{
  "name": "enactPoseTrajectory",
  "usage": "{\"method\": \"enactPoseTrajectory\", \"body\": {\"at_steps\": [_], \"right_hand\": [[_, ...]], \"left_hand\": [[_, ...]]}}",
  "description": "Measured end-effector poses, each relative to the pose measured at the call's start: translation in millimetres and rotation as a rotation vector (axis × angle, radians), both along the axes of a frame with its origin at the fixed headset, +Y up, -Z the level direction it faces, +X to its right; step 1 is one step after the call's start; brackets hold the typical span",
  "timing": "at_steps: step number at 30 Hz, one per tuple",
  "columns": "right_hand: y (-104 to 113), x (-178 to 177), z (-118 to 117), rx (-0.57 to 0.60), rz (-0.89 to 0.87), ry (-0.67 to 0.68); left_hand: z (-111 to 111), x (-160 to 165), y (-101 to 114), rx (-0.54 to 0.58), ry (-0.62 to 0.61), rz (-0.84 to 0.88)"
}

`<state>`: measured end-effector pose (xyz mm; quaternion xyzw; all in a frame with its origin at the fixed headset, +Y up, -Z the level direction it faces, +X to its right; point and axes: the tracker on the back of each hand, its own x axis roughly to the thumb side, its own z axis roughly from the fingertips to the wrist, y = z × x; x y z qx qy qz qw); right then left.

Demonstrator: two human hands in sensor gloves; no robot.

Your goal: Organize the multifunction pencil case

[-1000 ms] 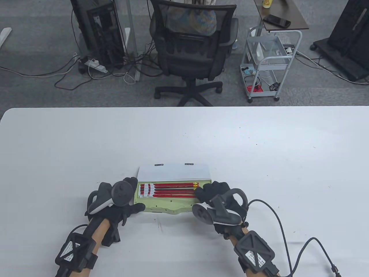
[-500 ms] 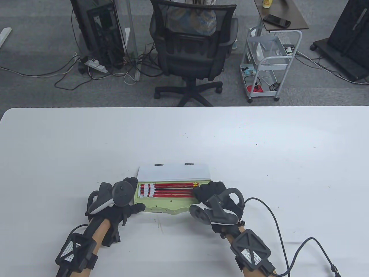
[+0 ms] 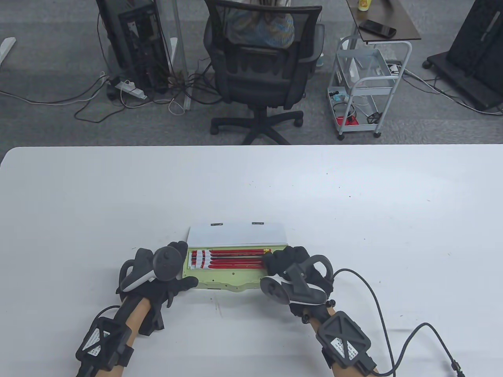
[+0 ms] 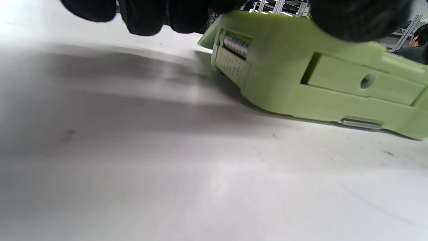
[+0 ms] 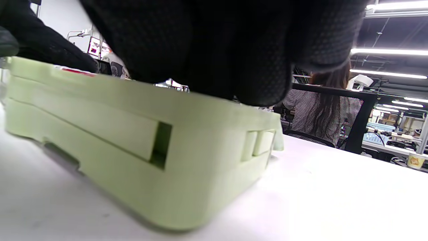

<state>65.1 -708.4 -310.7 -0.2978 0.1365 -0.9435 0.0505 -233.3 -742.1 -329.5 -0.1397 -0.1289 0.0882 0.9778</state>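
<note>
- The left hand (image 3: pixel 157 275) is set against the left end of the green pencil case (image 3: pixel 224 279): its thumb is laid along the case's near front edge and its fingers (image 4: pixel 143 16) are curled over the far left corner, so the case is gripped between them, apparently to keep it from sliding.
- The right hand (image 3: pixel 292 271) is laid on the case's right end; its fingers (image 5: pixel 214 50) are bent down onto the top rim, beside the eraser ends of the pencils. Whether a pencil is pinched cannot be told, since the fingertips are hidden by the glove and the tracker.
- The red pencils (image 3: pixel 235 258) are packed side by side in the upper tray, lengthwise, with the white-banded ends to the left, so the tray is judged to be already filled.
- The white lid (image 3: pixel 235 234) is folded back flat behind the tray, which leaves the inside free for both hands.
- The case lies on the white table (image 3: pixel 353 204), near the person's edge, with its side drawers seen shut in the wrist views.
- An office chair (image 3: pixel 261 66) and a small trolley (image 3: pixel 369 82) stand beyond the table, well apart from the work.
</note>
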Motion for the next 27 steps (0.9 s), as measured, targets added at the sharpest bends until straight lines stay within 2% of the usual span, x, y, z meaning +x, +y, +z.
{"method": "enactPoseTrajectory", "body": {"at_steps": [6,10,15,20,27], "right_hand": [[5,16,-7,-0.028,-0.098,-0.076],[4,30,-13,-0.075,-0.145,-0.186],[1,37,-16,-0.142,-0.123,-0.284],[-5,32,-17,-0.167,-0.075,-0.288],[-9,19,-16,-0.132,-0.053,-0.291]], "left_hand": [[-1,0,0,-0.006,0.0,0.004],[-1,-1,0,-0.009,0.001,0.005],[-1,0,0,-0.006,0.0,-0.003],[-1,0,0,-0.006,0.0,-0.006],[-1,1,0,-0.006,-0.001,-0.009]]}}
